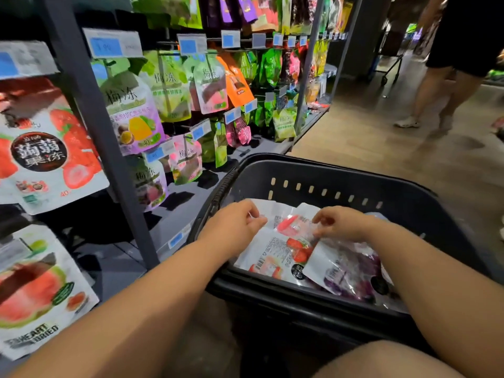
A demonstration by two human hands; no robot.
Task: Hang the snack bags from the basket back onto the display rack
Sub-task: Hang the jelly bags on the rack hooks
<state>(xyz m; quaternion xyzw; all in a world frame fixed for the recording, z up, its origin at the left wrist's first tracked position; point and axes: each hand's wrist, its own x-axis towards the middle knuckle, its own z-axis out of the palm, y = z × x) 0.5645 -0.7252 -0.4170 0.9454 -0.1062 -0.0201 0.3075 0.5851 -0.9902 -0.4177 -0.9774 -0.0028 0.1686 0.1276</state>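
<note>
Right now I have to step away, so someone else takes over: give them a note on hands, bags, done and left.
Left hand and right hand each pinch the top edge of the strawberry bag, it seems, lying in the basket. A purple bag lies beside it, others beneath. The display rack stands to the left. Done: unknown; no bag is lifted yet. Left: hang every bag from the basket.
</note>
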